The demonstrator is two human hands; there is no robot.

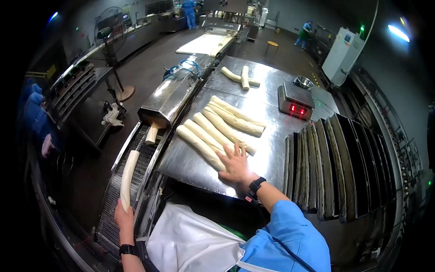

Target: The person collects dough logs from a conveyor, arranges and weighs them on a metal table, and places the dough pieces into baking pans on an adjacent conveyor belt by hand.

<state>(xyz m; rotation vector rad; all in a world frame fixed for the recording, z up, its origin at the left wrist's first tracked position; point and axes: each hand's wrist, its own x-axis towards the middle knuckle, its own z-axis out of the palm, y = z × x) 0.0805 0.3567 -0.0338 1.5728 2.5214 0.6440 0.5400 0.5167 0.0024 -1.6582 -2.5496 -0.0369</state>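
Observation:
My left hand (123, 215) is at the near end of a long pale dough roll (129, 174) on the mesh conveyor (108, 213), its fingers around that end. Another dough piece (152, 135) sticks out of the metal machine's outlet (156, 119) farther up the belt. On the steel table (181, 174), my right hand (236, 166) lies with fingers spread over the near ends of several dough rolls (217, 130) placed side by side. A few more rolls (245, 78) lie at the table's far part, one across another.
A scale (296, 100) with red digits and a metal bowl (303, 82) stand at the table's right. Several upright dark trays (335, 167) are beside it. Workers in blue (189, 13) are in the background and at the far left (36, 113). A stool (272, 44) stands behind.

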